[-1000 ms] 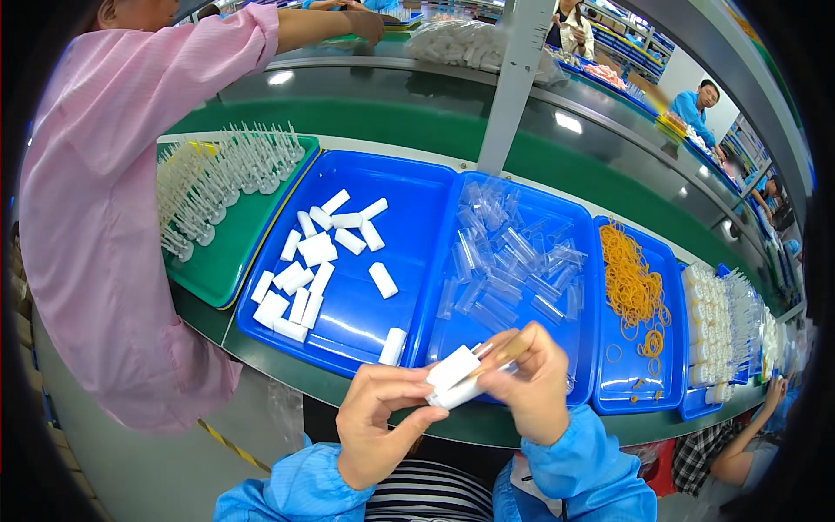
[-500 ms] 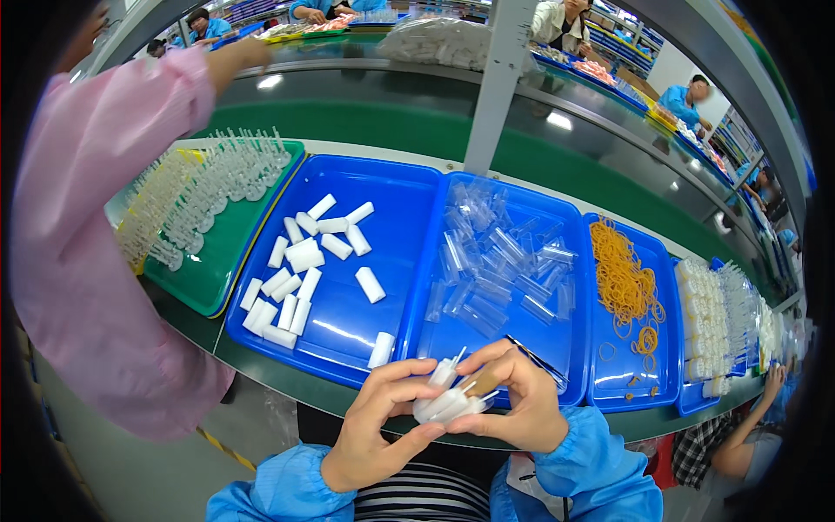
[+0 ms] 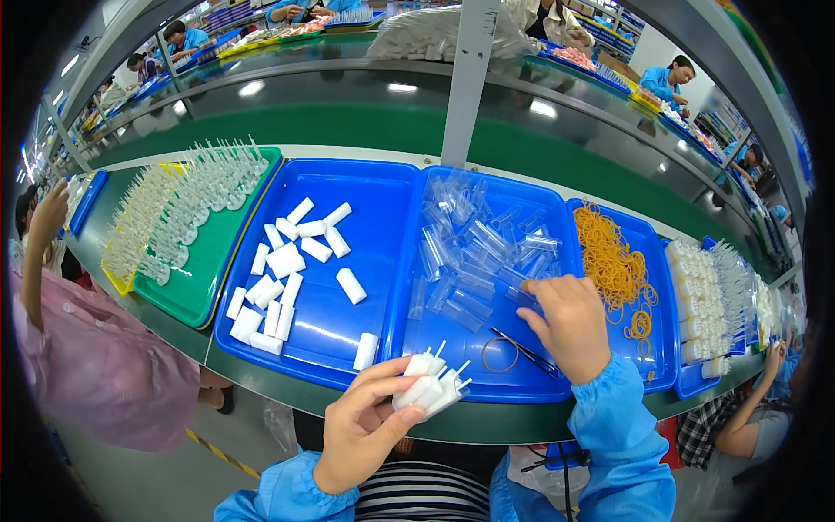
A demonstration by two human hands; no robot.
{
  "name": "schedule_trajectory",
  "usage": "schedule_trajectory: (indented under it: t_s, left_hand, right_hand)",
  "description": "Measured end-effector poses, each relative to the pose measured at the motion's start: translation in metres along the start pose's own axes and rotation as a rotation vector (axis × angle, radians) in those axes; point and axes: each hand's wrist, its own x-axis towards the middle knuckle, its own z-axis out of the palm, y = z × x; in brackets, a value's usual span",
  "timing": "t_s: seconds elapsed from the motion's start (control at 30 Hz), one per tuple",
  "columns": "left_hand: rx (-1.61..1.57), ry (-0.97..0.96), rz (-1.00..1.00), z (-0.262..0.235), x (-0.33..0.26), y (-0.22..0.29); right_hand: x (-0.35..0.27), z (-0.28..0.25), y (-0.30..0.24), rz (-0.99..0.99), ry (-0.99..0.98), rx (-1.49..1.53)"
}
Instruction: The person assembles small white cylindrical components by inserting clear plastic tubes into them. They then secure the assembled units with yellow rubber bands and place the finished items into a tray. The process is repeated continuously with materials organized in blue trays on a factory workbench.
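Note:
My left hand point(image 3: 370, 426) is closed around a cluster of white foam cylinders point(image 3: 426, 383) with thin pale stems sticking out at the upper right. It is held above the table's near edge, just in front of the blue trays. My right hand point(image 3: 570, 322) is over the blue tray point(image 3: 426, 344) of clear plastic tubes point(image 3: 474, 248). Thumb and forefinger are apart, on either side of the end of a clear tube point(image 3: 520, 296); whether they touch it is hard to tell. Below that hand lie dark tweezers point(image 3: 532, 352) and a single rubber band point(image 3: 501, 355).
Left of the tubes, a blue tray point(image 3: 383, 252) carries loose white foam cylinders point(image 3: 283, 261). Further left, a green tray point(image 3: 209, 270) holds clear stemmed pieces. Rubber bands point(image 3: 609, 257) fill another tray at right, beside stacked white pieces point(image 3: 696, 296). A metal post point(image 3: 470, 87) rises behind.
My right hand has left the foam cluster and moved up and right into the tube tray. The cluster stays in my left hand. The pink-sleeved person at left has drawn back from the trays.

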Motion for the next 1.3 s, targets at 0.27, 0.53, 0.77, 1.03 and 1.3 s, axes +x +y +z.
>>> schedule_trajectory:
  t_s: [0.27, 0.53, 0.77, 1.03, 1.3]
  left_hand:
    - [-0.045, 0.031, -0.01, 0.007, 0.002, 0.001]
    - [0.097, 0.101, 0.107, 0.013, 0.001, 0.0]
    - [0.158, 0.17, 0.119, 0.01, -0.001, 0.003]
    - [0.127, 0.163, 0.144, 0.008, -0.001, -0.004]
    - [0.262, 0.203, 0.197, 0.015, 0.003, 0.004]
  right_hand:
    - [0.004, -0.007, -0.018, 0.278, -0.075, 0.544]
    - [0.002, -0.023, -0.091, 0.463, 0.087, 1.429]
    - [-0.007, -0.012, -0.094, 0.366, 0.05, 1.28]
    - [-0.018, -0.004, -0.097, 0.374, 0.04, 1.287]
    - [-0.03, 0.003, -0.101, 0.066, 0.276, 1.001]
